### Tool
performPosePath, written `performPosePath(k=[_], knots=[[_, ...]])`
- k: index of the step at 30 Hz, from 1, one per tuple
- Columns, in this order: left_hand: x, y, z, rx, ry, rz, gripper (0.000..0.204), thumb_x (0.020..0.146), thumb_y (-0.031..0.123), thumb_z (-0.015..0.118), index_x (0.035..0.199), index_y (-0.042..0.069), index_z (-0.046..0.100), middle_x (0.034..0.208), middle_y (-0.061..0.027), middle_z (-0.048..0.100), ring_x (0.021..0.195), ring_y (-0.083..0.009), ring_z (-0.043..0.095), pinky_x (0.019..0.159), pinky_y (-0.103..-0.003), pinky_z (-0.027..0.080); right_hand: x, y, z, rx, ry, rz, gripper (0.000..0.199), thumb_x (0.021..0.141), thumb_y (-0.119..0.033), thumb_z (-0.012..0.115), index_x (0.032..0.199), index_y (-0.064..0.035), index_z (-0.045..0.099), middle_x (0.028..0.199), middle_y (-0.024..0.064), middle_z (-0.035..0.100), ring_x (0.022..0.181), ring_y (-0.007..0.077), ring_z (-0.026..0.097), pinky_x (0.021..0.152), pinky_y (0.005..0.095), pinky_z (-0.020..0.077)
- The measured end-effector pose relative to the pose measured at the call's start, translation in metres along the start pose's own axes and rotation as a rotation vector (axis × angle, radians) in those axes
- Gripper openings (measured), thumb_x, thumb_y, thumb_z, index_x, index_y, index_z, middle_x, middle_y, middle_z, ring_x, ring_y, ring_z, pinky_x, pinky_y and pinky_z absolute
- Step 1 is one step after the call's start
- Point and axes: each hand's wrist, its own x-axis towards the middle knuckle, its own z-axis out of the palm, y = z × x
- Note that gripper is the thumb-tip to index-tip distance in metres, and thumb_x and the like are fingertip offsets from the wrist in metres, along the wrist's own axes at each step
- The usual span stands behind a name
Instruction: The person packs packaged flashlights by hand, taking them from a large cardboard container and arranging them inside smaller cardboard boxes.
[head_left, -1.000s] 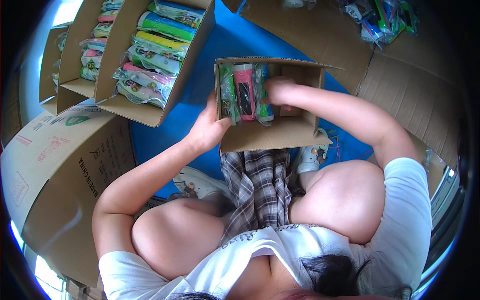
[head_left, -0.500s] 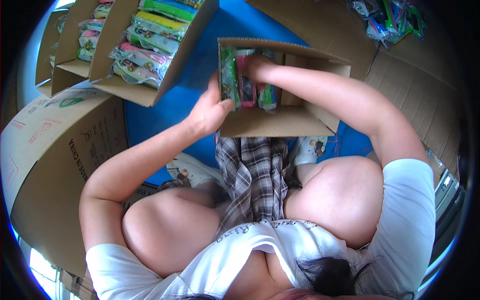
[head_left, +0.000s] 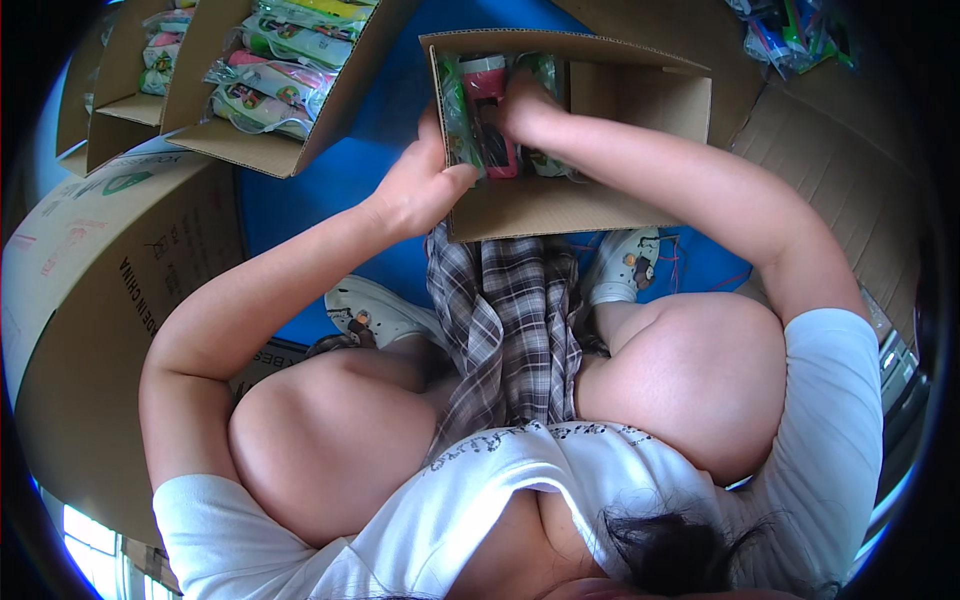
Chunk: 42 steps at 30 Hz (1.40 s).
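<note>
A small open cardboard box (head_left: 640, 110) stands in front of my knees on the blue floor. Several packaged items (head_left: 487, 120) in green and pink wrappers stand upright at its left end. My left hand (head_left: 415, 185) holds the box's left wall, thumb over the rim. My right hand (head_left: 525, 105) reaches inside and presses on the packages, its fingers curled over them. The right half of the box shows bare cardboard.
Open cardboard boxes (head_left: 270, 60) filled with similar packages stand at the upper left. A large closed carton (head_left: 90, 260) sits at my left. Flattened cardboard (head_left: 830, 150) and a heap of loose packages (head_left: 790, 30) lie at the upper right. My white shoes (head_left: 375, 310) rest on the blue floor.
The small box has shifted up and away in the view. My right hand has gone deeper among the packages; my left hand has kept its hold on the box's left wall.
</note>
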Motion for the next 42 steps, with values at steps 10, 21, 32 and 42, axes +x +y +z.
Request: performPosePath(k=[10,21,32,42], knots=[[0.002,-0.006,0.003,-0.060,-0.001,0.006,0.052,0.079,0.009,0.046,0.129,-0.002,0.036,0.126,-0.0190,0.041,0.118,-0.0301,0.044,0.100,-0.036,0.035,-0.002,-0.007,-0.012,-0.139,-0.003,-0.104,0.058,0.070,-0.028,0.074,0.108,0.0098,0.053,0.091,0.0226,0.065,0.090,0.0298,0.064,0.081,0.0370,0.0496],[0.013,-0.003,0.009,0.103,-0.063,0.223,0.048,0.078,0.010,0.044,0.125,0.000,0.049,0.136,-0.0197,0.033,0.126,-0.0315,0.036,0.106,-0.036,0.029,0.027,0.001,-0.031,0.404,-0.585,0.126,0.038,0.086,-0.027,0.057,0.104,0.0063,0.055,0.074,0.0143,0.064,0.052,0.0205,0.064,0.045,0.0298,0.0564],[-0.001,0.010,0.007,-0.046,0.033,0.090,0.051,0.081,0.010,0.047,0.128,-0.003,0.036,0.127,-0.0181,0.038,0.120,-0.0281,0.041,0.101,-0.036,0.033,-0.012,0.076,-0.062,0.048,-0.636,0.143,0.041,0.081,-0.030,0.068,0.097,0.0068,0.059,0.076,0.0165,0.065,0.059,0.0213,0.066,0.054,0.0307,0.0565],[0.000,0.009,0.004,0.030,-0.036,0.059,0.043,0.081,0.014,0.053,0.120,-0.002,0.047,0.119,-0.0165,0.047,0.113,-0.0259,0.047,0.097,-0.036,0.037,0.003,0.040,-0.022,-0.146,-0.618,-0.005,0.036,0.082,-0.022,0.065,0.097,0.0099,0.059,0.085,0.0190,0.065,0.060,0.0279,0.067,0.049,0.0374,0.0550]])
